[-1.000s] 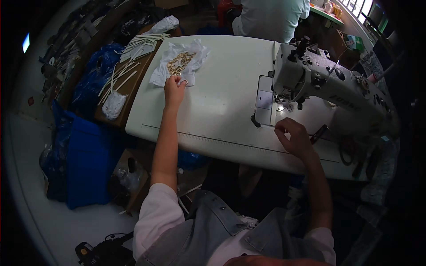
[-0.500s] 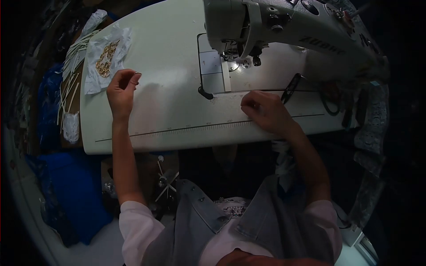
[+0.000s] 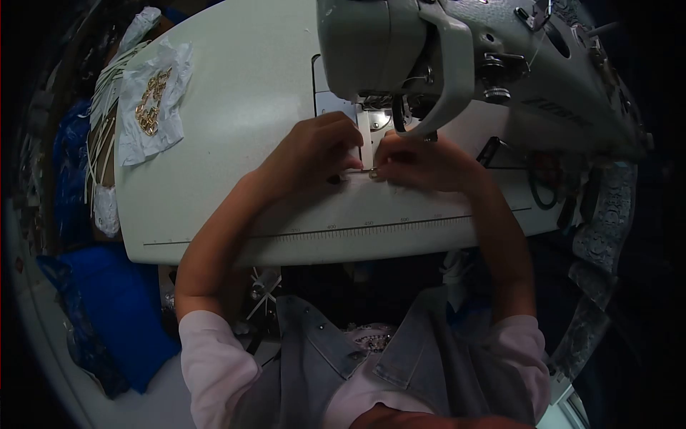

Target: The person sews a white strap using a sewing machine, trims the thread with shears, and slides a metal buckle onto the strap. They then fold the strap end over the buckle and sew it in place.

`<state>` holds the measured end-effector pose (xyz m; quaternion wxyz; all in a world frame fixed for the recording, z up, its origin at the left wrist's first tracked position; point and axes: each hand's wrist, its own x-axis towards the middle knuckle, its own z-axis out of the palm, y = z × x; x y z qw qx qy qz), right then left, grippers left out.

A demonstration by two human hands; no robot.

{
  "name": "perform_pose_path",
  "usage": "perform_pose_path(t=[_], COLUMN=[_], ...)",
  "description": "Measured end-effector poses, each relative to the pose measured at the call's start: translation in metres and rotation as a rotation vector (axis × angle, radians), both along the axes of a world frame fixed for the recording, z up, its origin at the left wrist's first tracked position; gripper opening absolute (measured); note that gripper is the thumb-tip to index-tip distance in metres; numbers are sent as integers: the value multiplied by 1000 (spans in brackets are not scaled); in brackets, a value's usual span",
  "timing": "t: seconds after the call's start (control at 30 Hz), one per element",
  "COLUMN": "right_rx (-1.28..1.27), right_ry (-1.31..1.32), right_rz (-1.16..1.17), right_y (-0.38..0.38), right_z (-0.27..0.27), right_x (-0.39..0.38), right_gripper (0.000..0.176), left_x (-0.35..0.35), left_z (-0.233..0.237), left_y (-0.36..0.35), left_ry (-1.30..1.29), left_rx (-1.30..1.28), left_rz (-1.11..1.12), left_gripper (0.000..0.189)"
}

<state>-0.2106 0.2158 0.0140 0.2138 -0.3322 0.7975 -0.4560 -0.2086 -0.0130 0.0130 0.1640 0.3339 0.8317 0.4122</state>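
Observation:
At the front of the sewing machine (image 3: 386,50), my two hands meet with fingertips almost touching. My left hand (image 3: 311,151) is closed in a pinch, and so is my right hand (image 3: 425,163). Between their fingertips shows a small shiny metal ring (image 3: 373,173), partly hidden by the fingers. A narrow white strip (image 3: 366,139) runs from the needle area down toward the ring. On crumpled white paper (image 3: 136,146) at the left lies a pile of gold-coloured metal rings (image 3: 151,104), away from both hands.
Dark-handled scissors (image 3: 489,152) lie right of my right hand. A printed ruler (image 3: 350,230) runs along the front of the pale table (image 3: 236,93). Thin pale strips (image 3: 100,136) hang by the left edge, above a blue bag (image 3: 114,314).
My left hand has moved right from beside the gold rings to the machine front. My right hand has shifted slightly toward the white strip, and the view has moved closer to the machine.

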Motion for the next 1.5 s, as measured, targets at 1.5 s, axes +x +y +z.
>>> perform_pose_path(t=[1.5], right_rx=[-196], right_ry=[318], right_rz=[-383], right_y=[-17], right_z=[-31], right_x=[3], right_gripper=[8], left_x=[11], left_z=[-20], left_y=[8], left_ry=[-64], left_rx=[392], left_rz=[287], left_gripper=[17])
